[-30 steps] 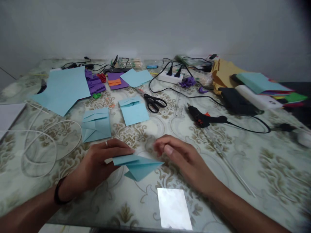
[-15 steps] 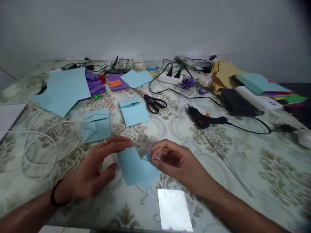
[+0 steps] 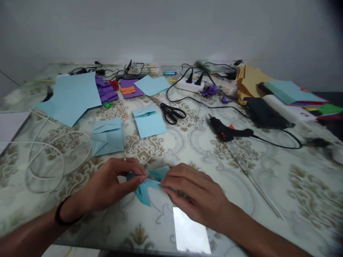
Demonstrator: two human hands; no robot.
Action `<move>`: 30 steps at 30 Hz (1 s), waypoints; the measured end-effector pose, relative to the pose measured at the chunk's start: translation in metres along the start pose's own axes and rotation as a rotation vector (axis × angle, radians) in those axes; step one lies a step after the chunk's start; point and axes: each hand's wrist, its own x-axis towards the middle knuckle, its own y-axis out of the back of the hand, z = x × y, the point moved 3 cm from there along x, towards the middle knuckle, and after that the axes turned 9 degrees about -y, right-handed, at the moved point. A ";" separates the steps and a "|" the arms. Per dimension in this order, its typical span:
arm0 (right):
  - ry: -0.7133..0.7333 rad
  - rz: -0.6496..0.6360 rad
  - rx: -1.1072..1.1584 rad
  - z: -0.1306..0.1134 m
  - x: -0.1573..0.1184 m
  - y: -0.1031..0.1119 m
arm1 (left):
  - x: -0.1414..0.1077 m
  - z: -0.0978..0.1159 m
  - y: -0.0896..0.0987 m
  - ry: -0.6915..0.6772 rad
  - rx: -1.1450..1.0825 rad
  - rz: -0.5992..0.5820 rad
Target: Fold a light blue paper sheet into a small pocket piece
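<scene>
Blue folded pocket [image 3: 107,137] lies just beyond my left hand [image 3: 115,182], its thumb and fingers pinching one side of the blue paper [image 3: 143,195]; my right hand [image 3: 197,189] grips the other, probably keeping the folds steady between them.

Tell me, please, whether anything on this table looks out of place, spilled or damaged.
Nothing looks spilled. Slightly odd are the crumpled purple paper beside the power strip, rumpled unlike the flat blue sheets left of it, and small orange scraps lying loose on the tablecloth.
</scene>
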 end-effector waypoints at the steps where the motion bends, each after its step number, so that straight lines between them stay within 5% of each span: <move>1: 0.004 0.006 -0.001 0.000 0.001 0.000 | -0.001 0.003 0.000 -0.037 0.029 0.009; 9: -0.030 0.026 0.003 0.003 0.002 0.001 | -0.007 0.023 -0.005 -0.262 0.224 0.039; 14: -0.027 0.019 -0.015 0.002 0.002 -0.002 | -0.008 0.020 -0.008 -0.263 0.240 0.055; 20: 0.001 -0.017 -0.035 -0.004 0.001 -0.009 | -0.008 0.017 -0.016 -0.442 0.419 0.097; 30: 0.012 -0.024 -0.032 -0.007 0.005 -0.015 | -0.007 0.025 -0.023 -0.474 0.453 0.076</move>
